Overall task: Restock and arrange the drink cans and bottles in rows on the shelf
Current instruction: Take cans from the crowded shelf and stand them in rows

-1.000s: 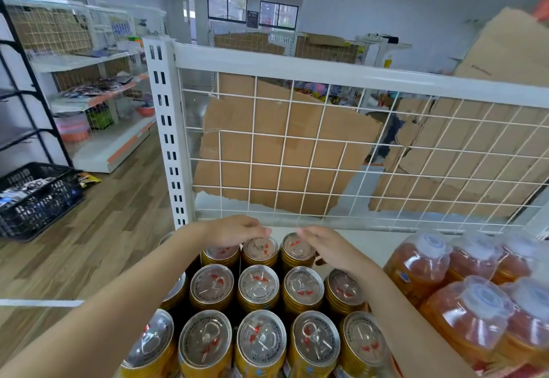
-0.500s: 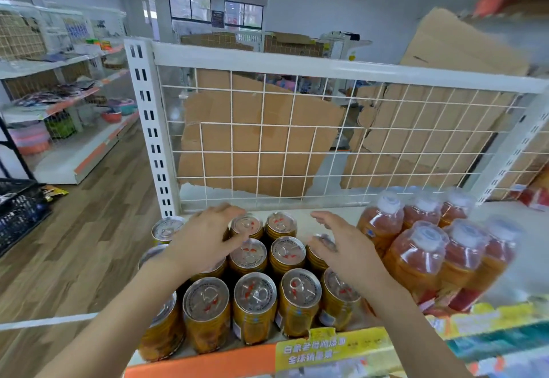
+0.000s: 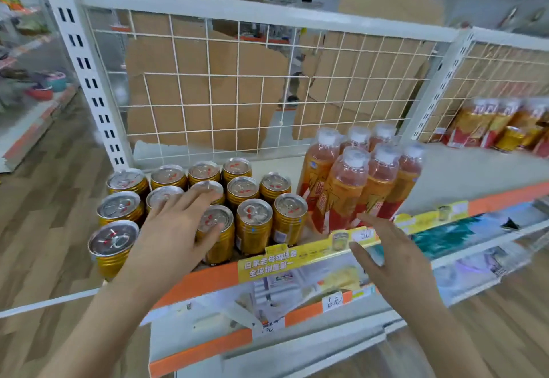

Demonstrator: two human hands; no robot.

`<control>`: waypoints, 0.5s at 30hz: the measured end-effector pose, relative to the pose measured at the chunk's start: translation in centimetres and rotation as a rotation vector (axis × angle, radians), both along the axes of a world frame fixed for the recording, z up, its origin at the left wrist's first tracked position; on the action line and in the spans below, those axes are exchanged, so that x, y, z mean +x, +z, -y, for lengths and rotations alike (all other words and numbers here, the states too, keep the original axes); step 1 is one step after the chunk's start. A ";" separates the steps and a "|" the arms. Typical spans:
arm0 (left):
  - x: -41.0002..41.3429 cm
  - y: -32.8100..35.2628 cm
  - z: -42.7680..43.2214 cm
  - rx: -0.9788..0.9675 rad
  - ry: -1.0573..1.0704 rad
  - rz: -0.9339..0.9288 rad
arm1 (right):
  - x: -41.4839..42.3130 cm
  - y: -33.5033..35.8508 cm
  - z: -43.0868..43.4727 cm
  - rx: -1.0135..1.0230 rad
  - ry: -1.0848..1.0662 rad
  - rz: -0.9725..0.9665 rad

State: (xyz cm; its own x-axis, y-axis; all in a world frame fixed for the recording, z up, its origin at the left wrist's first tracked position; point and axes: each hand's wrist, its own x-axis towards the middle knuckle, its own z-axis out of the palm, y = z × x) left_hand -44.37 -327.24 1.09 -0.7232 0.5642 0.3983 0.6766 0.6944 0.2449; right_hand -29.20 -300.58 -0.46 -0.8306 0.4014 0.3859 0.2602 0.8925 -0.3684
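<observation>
Hands come first. The left hand [image 3: 175,229] lies over the cans [image 3: 255,224], fingers straight, spread and gripping nothing. Its fingertips are above the middle lids; whether they press down I cannot tell. The right hand [image 3: 395,255] hovers before the price strip [image 3: 297,255], fingers apart and empty.

Beyond the strip the cans stand upright in slightly ragged rows at the left end of the shelf [image 3: 475,169]. The bottles [image 3: 356,181] stand upright just right of them. The bottles lie just past the right fingertips, so that hand is nearer to them, while the cans sit under the left. Any nudge would likely push away, toward the far grid [image 3: 237,95] and the cardboard [image 3: 208,80] behind it.
</observation>
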 end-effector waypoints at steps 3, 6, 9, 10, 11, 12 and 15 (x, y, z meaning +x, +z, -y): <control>1.3 0.7 -2.1 -0.021 -0.023 -0.034 | 2.7 -0.1 -2.0 -0.010 -0.078 -0.037; 3.1 1.5 -5.1 -0.073 -0.072 -0.031 | 5.4 -0.1 -4.7 -0.030 -0.144 -0.066; 5.2 1.7 -9.2 -0.083 -0.134 -0.002 | 8.5 0.0 -8.2 -0.043 -0.205 -0.078; 6.0 1.7 -10.8 -0.090 -0.159 -0.009 | 9.7 0.1 -9.4 -0.050 -0.224 -0.083; 6.8 1.7 -12.4 -0.100 -0.184 -0.018 | 10.9 0.3 -10.7 -0.055 -0.239 -0.086; 7.7 1.7 -14.1 -0.104 -0.208 -0.021 | 12.2 0.4 -12.1 -0.056 -0.253 -0.088; 10.6 1.7 -19.6 -0.089 -0.264 0.000 | 16.0 0.6 -16.4 -0.051 -0.300 -0.103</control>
